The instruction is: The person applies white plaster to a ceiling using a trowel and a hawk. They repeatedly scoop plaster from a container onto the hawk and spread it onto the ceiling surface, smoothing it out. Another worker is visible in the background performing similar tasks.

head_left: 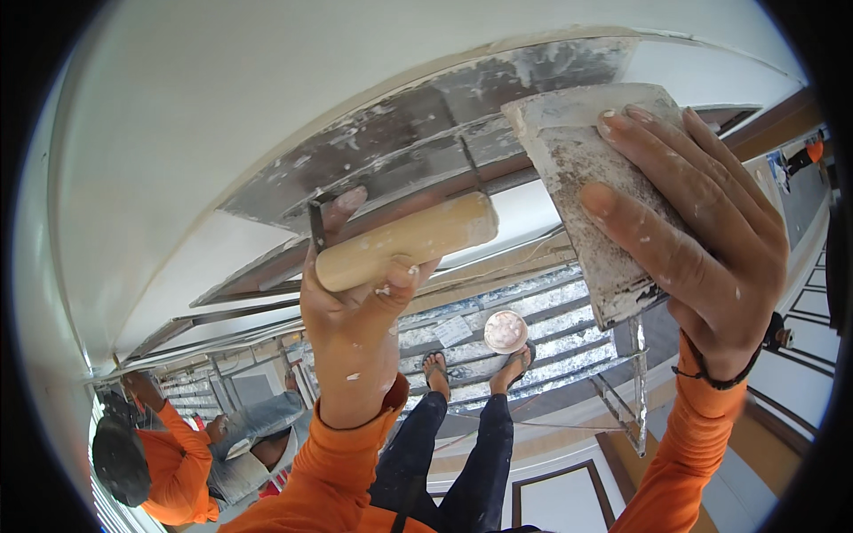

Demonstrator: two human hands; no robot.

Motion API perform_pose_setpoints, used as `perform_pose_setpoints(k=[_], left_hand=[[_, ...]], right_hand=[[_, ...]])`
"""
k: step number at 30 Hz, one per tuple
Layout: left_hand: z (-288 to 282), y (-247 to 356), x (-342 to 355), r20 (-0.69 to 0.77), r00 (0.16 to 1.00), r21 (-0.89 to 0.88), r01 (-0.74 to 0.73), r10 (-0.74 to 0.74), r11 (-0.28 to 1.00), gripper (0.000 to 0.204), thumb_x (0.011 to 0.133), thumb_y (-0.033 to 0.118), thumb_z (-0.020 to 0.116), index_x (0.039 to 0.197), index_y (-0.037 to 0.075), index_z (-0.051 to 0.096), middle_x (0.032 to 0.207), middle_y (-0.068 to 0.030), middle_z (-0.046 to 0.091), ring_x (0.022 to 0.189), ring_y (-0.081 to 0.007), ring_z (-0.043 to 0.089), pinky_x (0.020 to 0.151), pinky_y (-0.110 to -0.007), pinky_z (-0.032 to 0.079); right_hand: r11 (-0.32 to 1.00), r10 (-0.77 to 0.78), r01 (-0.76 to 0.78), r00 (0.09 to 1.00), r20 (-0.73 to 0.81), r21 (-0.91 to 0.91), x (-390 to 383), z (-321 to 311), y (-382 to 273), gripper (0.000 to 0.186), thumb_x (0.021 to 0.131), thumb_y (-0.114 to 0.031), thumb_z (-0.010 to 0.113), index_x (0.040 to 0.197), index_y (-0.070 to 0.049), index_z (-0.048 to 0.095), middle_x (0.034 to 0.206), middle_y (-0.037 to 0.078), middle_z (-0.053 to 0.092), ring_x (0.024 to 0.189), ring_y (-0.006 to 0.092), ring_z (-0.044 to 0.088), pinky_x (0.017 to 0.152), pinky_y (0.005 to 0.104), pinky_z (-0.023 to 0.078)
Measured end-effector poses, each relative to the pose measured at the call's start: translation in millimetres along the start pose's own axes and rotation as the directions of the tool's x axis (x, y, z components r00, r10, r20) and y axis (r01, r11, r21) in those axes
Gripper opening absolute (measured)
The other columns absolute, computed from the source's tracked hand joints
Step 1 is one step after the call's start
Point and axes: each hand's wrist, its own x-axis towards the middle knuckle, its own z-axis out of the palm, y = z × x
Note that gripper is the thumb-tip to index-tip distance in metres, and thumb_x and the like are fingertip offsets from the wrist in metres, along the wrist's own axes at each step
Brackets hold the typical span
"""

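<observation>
My left hand (355, 329) is closed round the pale cylindrical handle (409, 242) of a plastering trowel. The trowel's long steel blade (382, 133), smeared with white compound, lies along the white surface (204, 115) above; I cannot tell whether it touches. In my right hand (711, 222) is a flat, roughly rectangular scraper (591, 204) crusted with dried plaster. My fingers lie across its face, and the thumb side is partly hidden. The scraper is beside the trowel's right end. White specks dot both hands.
A round tub of pinkish-white compound (506, 331) stands by my sandalled feet on spattered slatted planks (551, 302). Metal scaffold bars (635, 382) rise at the right. At the lower left, a person in an orange shirt (173, 471) and dark cap is close by.
</observation>
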Motion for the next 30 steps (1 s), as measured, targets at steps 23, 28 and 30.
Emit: perform_pose_setpoints(k=[23,28,30], left_hand=[[-2.4,-2.4,2.9,0.019,1.0,0.027,0.005,-0.006,1.0,0.073,0.082,0.019,0.07,0.132,-0.009,0.027,0.124,-0.0298,0.049,0.114,-0.0378,0.054,0.095,-0.05,0.046],[-3.2,-5.6,2.8,-0.012,1.0,0.034,-0.016,0.017,0.999,0.065,0.082,0.017,0.069,0.129,-0.01,0.033,0.126,-0.0292,0.047,0.116,-0.0385,0.052,0.094,-0.051,0.046],[0.8,-2.9,3.0,-0.01,1.0,0.03,-0.029,0.029,0.999,0.062,0.082,0.016,0.069,0.127,-0.011,0.036,0.127,-0.0279,0.046,0.117,-0.0392,0.051,0.094,-0.053,0.045]], right_hand=[[0.984,0.058,-0.094,0.972,-0.229,-0.15,21.6,59.6,-20.8,0.039,0.07,-0.023,0.071,0.108,-0.029,0.066,0.116,0.007,0.064,0.111,0.0229,0.059,0.1,0.0445,0.044],[0.992,0.04,-0.052,0.995,-0.096,-0.119,26.6,28.9,-18.0,0.039,0.069,-0.023,0.071,0.107,-0.026,0.067,0.113,0.006,0.065,0.107,0.0234,0.062,0.098,0.0446,0.046],[0.994,0.027,-0.034,0.997,-0.071,-0.101,20.8,25.0,-16.3,0.038,0.069,-0.023,0.071,0.107,-0.025,0.067,0.112,0.007,0.066,0.106,0.0236,0.062,0.098,0.0449,0.046]])
